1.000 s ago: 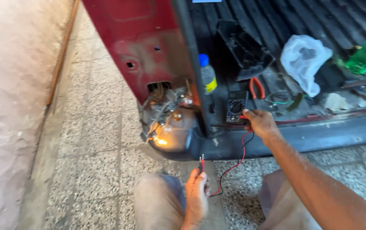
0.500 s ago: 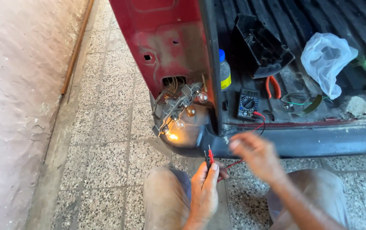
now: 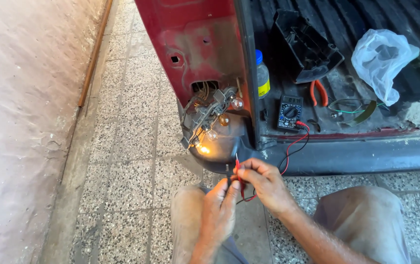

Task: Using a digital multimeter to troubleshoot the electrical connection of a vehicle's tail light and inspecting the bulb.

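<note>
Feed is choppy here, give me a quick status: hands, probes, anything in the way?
Left hand and right hand both pinching the red multimeter probe. Black multimeter on the truck bed. Lit tail-light bulb holder hanging just above; nothing blocking.

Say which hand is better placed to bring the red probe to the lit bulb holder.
Probably the right hand: it pinches the red probe, tip pointing up toward the bulb holder just above. The left hand sits lower, fingers on the leads beneath.

Truck bed holds a plastic bottle (image 3: 262,73) with blue cap, a black tray (image 3: 304,46), red-handled pliers (image 3: 319,92), and a white plastic bag (image 3: 382,58). Terrazzo floor (image 3: 126,161) adjoins a plastered wall (image 3: 24,122).
</note>
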